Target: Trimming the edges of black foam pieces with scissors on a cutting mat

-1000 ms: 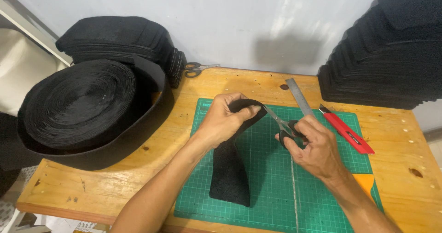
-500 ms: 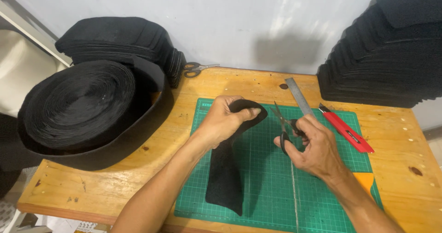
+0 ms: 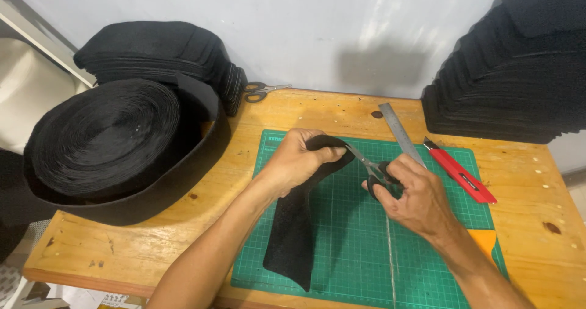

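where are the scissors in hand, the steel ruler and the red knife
scissors (image 3: 366, 163), head view, on the blades near the pivot
steel ruler (image 3: 400, 132), head view, middle of the bare blade
red utility knife (image 3: 461, 176), head view, middle of the red handle

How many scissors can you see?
2. One pair of scissors is in the right hand, cutting the black strip. The other scissors lie by the wall, beside the black roll.
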